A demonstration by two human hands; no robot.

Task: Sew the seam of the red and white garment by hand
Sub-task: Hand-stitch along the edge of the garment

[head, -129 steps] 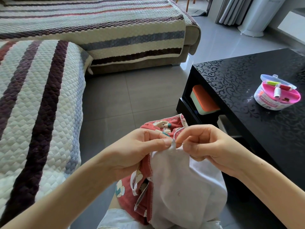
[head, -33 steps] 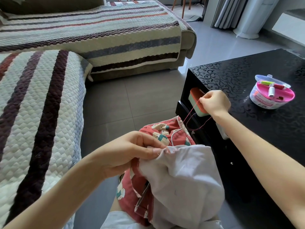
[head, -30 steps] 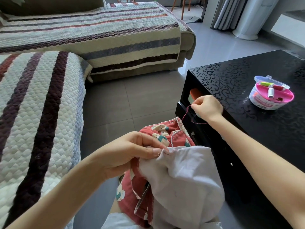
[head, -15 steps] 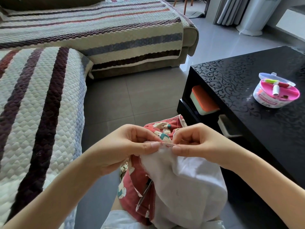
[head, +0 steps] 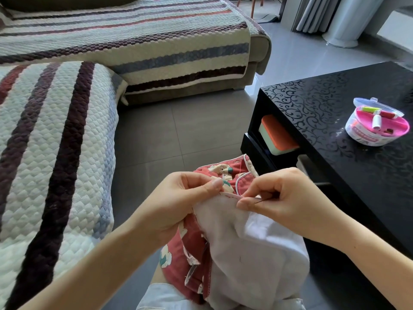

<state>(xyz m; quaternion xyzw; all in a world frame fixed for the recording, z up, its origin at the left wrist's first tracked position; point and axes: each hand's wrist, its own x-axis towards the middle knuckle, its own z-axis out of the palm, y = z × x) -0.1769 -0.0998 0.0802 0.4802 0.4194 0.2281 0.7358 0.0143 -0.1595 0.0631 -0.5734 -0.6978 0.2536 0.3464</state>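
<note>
Left hand (head: 185, 202) pinches garment (head: 243, 253) seam; right hand (head: 283, 198) pinches needle (head: 257, 199) beside it.

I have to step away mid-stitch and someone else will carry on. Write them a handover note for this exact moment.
Left hand: pinches the garment at its seam edge, held up over the lap.
Right hand: pinches the needle at that same edge, just right of the left thumb.
Sewing kit: on the black table, to the right, out of hand.
Done: a few reddish stitches seem to show along the edge; how far the seam is closed cannot be told.
Left: carry on stitching along the edge, then knot and cut the thread.
</note>
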